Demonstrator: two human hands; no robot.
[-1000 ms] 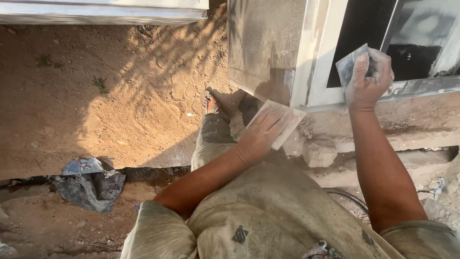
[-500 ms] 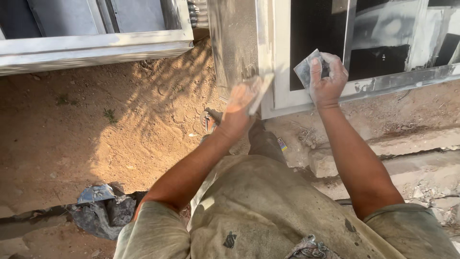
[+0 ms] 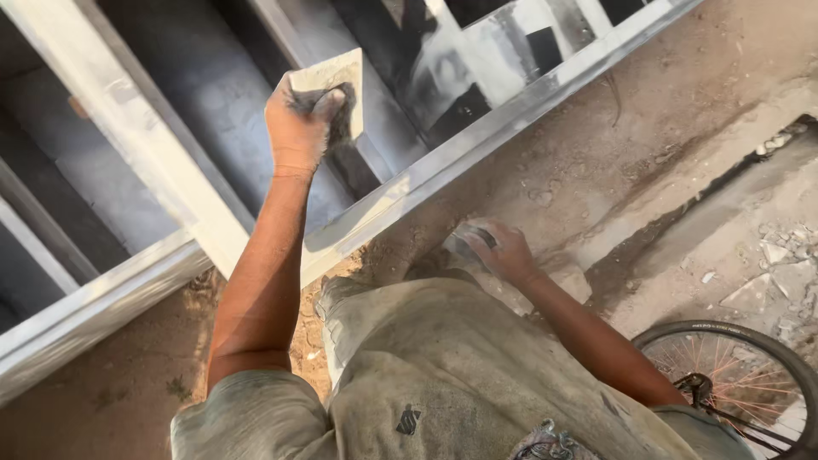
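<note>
My left hand [image 3: 300, 128] is raised and grips a pale flat rectangular sheet [image 3: 334, 78], holding it against the dark panel of a white-painted metal frame [image 3: 443, 166]. My right hand [image 3: 504, 252] is low, beside my knee, closed on a small grey-white piece [image 3: 467, 239] that is partly hidden by my fingers. I wear dusty beige trousers [image 3: 443, 375] and look down over them.
Sandy ground [image 3: 596, 145] runs along the frame. A dark crack or trench [image 3: 682, 213] cuts across at right, with broken rubble [image 3: 780, 264] beyond it. A bicycle wheel [image 3: 737, 375] stands at the lower right.
My left hand rose with its flat sheet to the frame's panel. My right hand came down from the frame to my knee. The view swung and tilted.
</note>
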